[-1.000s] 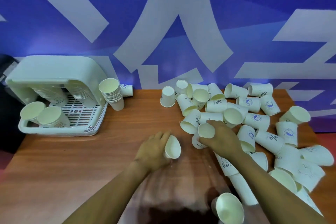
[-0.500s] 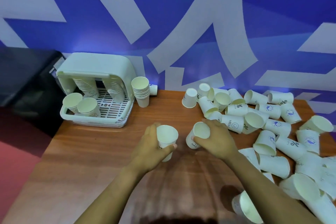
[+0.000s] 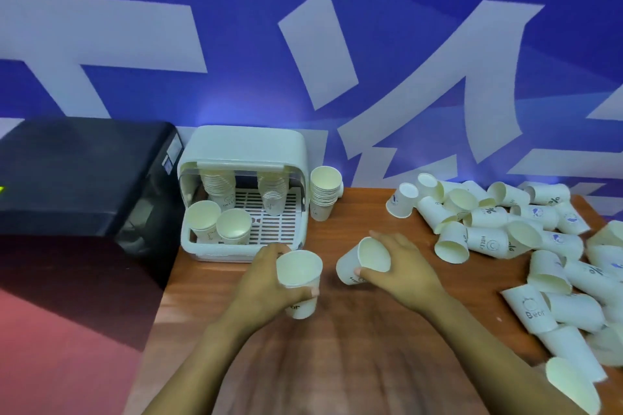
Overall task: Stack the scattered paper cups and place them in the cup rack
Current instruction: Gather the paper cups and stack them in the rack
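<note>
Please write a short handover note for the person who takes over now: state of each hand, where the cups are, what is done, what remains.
Left hand grips one upright cup.
Right hand grips a second cup, tilted, mouth toward the camera.
Done: cup rack holds four stacks.
One more stack stands on the table just right of the rack.
Left: nest the two held cups; stack the scattered cups lying at right; rack everything.

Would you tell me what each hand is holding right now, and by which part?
The left hand grips an upright paper cup around its side wall. The right hand holds a tilted paper cup by its side, near the rim.
</note>
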`<state>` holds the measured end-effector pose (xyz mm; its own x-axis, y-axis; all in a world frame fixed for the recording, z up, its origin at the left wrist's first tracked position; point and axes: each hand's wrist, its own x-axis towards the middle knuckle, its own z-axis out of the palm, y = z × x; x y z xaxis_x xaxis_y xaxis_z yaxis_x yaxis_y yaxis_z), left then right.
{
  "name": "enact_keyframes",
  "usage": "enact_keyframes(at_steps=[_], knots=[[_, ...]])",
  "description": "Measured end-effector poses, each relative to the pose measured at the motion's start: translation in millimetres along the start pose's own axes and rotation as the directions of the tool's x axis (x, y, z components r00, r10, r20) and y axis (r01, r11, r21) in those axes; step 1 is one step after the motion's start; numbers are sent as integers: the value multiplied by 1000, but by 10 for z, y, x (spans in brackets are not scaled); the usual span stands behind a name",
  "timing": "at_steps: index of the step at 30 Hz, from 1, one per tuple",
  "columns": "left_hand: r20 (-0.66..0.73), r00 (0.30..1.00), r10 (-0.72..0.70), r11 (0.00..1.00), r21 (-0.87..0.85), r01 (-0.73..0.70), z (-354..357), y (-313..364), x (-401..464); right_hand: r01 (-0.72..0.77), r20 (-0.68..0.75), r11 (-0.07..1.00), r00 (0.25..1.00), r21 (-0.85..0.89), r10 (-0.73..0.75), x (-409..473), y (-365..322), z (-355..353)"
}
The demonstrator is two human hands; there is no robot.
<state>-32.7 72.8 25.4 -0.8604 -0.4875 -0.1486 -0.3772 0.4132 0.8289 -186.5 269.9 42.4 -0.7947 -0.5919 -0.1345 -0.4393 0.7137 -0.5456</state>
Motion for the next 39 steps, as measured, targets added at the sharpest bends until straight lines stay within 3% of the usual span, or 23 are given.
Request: enact_keyframes(at_steps=[8,15,21,27,35,39], knots=[[-15,1000,-7,1000,-1,7,-649,-497,59,-48,27,998,999,43,46,11,-773,568],[-23,999,-43,999,-16,42,-924,-671,108,7,58,997,998,74,-12,107,-1083,674],[-124,982,-139,986,79,149,-1168,-611,215,56,79,995,995,85,-63,338,-1275,730],[-277,954,-112,964,203,172,-1418,-544,474,149,42,985,987,93,-153,662,-1555,812],[-349,936,-49,979,167,114,-1396,-654,755,184,12,982,983,30,-185,975,-1742,1069],[-353,934,-59,993,71,90,-1355,-745,808,198,20,980,980,11,-198,1016,-1786,1165]])
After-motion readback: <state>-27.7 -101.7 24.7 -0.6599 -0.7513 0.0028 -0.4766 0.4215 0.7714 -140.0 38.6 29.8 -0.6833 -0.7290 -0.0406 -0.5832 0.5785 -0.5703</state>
